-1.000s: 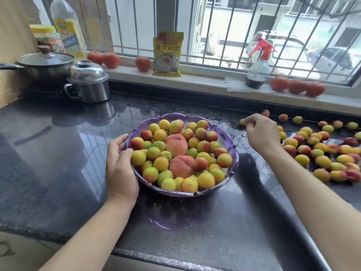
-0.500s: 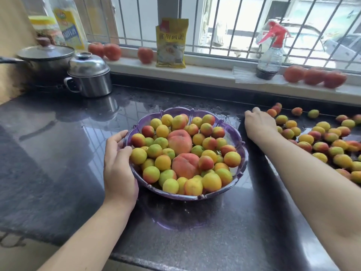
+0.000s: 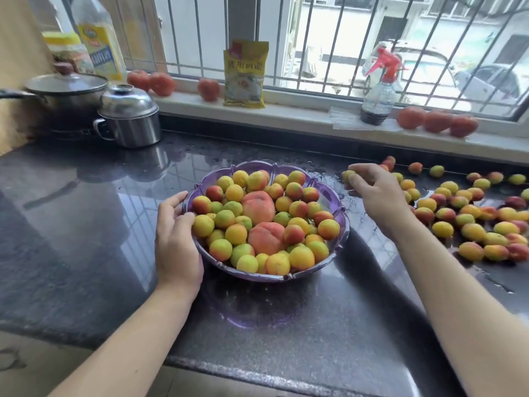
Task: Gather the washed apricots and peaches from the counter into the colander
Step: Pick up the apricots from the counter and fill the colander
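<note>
Purple colander (image 3: 329,196) sits mid-counter, heaped w/ fruit; left hand (image 3: 176,242) curls round its near rim. Right hand (image 3: 375,193) pinches an apricot (image 3: 348,176) just beside the bowl, loose apricots (image 3: 469,222) spread to the right. Mid-gather; next: carry it over the rim & let go

Bright daylight pours in through the barred window (image 3: 343,38) at the back, and the street outside is washed out, nearly white. The dark polished desk (image 3: 86,224) mirrors the window as pale, streaky glare, with wet patches glinting. Both forearms cast soft shadows toward the viewer. Wide-angle distortion bends the window bars and sill at the edges; the picture is slightly soft overall, smeared in fine detail.
</note>
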Demonstrator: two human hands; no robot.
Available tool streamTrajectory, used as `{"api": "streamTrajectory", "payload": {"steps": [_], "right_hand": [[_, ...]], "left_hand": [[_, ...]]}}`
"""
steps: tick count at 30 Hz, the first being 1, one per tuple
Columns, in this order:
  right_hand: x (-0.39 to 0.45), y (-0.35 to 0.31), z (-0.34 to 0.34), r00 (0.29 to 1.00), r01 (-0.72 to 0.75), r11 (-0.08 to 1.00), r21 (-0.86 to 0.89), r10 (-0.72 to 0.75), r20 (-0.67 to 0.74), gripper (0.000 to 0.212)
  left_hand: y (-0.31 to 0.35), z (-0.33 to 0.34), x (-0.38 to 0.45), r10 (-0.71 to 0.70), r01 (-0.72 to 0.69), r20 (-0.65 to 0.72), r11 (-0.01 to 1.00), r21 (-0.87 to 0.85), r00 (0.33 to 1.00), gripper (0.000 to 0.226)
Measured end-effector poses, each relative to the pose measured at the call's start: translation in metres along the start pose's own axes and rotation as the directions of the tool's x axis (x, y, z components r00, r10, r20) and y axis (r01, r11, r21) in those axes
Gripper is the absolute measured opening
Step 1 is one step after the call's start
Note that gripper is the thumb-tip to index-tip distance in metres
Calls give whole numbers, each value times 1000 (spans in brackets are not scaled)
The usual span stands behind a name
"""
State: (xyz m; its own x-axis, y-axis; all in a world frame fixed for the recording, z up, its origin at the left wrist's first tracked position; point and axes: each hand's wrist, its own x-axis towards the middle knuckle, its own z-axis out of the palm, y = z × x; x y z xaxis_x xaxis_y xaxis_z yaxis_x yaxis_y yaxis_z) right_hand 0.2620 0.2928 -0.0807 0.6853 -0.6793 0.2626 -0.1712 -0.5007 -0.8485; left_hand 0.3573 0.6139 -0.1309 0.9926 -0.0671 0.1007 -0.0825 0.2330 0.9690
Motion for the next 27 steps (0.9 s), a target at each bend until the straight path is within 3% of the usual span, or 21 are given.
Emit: {"api": "streamTrajectory", "payload": {"steps": [4, 7, 10, 12, 14, 17, 27], "right_hand": [[-30, -34, -9, 981, -33, 985, 172, -1, 195, 25], [-40, -58, -18, 962, -16, 1000, -25, 22, 273, 21], [-45, -75, -25, 965, 104, 980, -168, -58, 256, 25], [-51, -86, -22, 937, 162, 957, -242, -72, 342, 26], [-58, -91, -12, 907, 216, 904, -369, -46, 420, 25], [-65, -91, 2, 900, 320, 781, -537, -73, 430, 22], [-67, -93, 10, 891, 376, 690, -618, -88, 445, 22]], "left_hand": [[7, 5, -5, 5, -5, -4, 1000, 16, 1000, 34], [8, 5, -6, -4, 4, -8, 1000, 21, 1000, 34], [9, 4, -7, -15, 16, -7, 999, 35, 1000, 34], [12, 5, -8, -17, 18, -16, 999, 39, 1000, 36], [13, 6, -9, -18, 18, -15, 999, 44, 1000, 39], [14, 5, -10, -23, 24, -18, 998, 53, 1000, 42], [16, 4, -12, -24, 24, -4, 996, 91, 1000, 43]]}}
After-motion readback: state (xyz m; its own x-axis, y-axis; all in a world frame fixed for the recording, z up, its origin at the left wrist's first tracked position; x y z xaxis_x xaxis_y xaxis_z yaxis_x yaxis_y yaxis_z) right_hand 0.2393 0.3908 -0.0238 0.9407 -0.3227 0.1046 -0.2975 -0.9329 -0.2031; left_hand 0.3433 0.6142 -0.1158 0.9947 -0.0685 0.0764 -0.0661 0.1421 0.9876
